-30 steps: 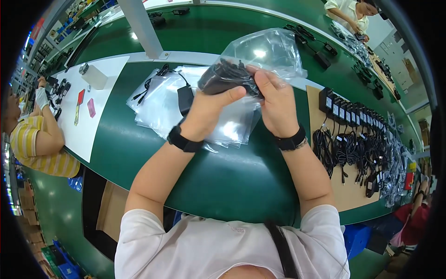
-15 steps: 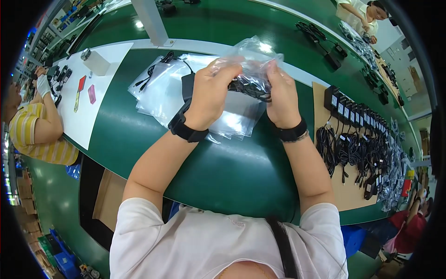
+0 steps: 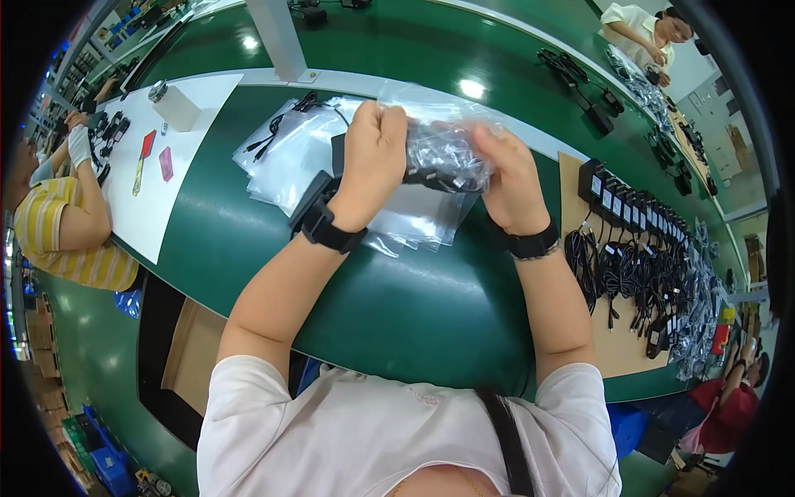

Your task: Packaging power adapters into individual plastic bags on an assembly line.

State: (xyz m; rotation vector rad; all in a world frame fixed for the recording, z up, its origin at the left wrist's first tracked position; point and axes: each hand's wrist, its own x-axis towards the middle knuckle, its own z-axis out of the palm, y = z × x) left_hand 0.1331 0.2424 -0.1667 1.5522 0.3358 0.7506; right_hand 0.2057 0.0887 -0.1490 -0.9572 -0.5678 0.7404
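A clear plastic bag (image 3: 443, 141) with a dark cable (image 3: 439, 180) inside hangs above the table. My left hand (image 3: 377, 157) is closed in a fist around the bag's left side. My right hand (image 3: 512, 178) is at the bag's right edge; its thumb is smeared by motion and its other fingers are mostly hidden, so its hold is unclear. Beneath lies a stack of flat clear bags (image 3: 281, 178), with a thin black cable (image 3: 273, 128) on top. A black power adapter (image 3: 338, 153) shows partly behind my left hand.
On the right, cardboard (image 3: 571, 178) bears a row of black power adapters (image 3: 617, 199) with bundled cables (image 3: 625, 269) and bagged ones beyond. A white bottle (image 3: 175, 108) stands on a white sheet (image 3: 195, 141) at left. Co-workers sit left, far right and behind the table.
My left fingers have closed tighter around the bag. My right hand has shifted slightly right and down, and the bag with the cable sits a little lower.
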